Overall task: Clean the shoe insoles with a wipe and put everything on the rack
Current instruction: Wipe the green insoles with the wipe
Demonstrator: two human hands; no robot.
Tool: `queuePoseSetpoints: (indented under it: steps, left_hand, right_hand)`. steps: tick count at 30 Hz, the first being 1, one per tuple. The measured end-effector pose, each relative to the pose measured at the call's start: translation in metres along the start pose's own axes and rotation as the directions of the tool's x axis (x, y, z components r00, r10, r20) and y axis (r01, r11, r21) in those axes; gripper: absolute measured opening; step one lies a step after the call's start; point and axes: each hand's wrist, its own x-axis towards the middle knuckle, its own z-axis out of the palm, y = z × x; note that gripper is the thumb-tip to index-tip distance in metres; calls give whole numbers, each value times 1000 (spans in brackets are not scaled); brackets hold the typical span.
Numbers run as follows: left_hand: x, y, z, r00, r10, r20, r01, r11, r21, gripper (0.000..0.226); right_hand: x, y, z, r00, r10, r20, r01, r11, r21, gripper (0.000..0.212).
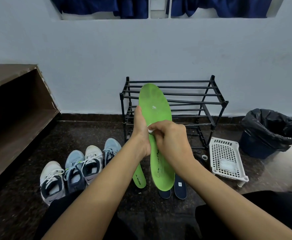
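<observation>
Before rack (193, 87); left hand (140, 129) grips oblong green insole (154, 101) (wipe (150, 130) seemingly crumpled)

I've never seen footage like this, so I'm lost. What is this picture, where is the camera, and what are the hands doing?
No machine here: a camera on a person's head looks down at their bare hands. The left hand holds a long green foam insole toe end up; the right hand presses a small white wipe against it. On the dark speckled floor lie another green insole, two dark blue insoles and four trainers. Behind stands a black metal rack.
</observation>
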Motion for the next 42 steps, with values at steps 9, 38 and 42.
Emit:
queuePoseSetpoints:
  steps: [9, 38, 42]
  left_hand:
    - [-2, -4, 3, 997, -45, 69, 40, 997, 71, 70]
    - [-4, 4, 0, 995, 29, 91, -28, 999, -18, 76]
    - [-5, -5, 5, 992, -12, 128, 8, 1000, 25, 68]
  right_hand:
    - [-1, 2, -3, 999, 38, -8, -39, 998, -48, 25]
    - [-1, 6, 2, 997, -25, 71, 36, 988, -153, 26]
    - [8, 11, -3, 999, -11, 52, 24, 968, -250, 30]
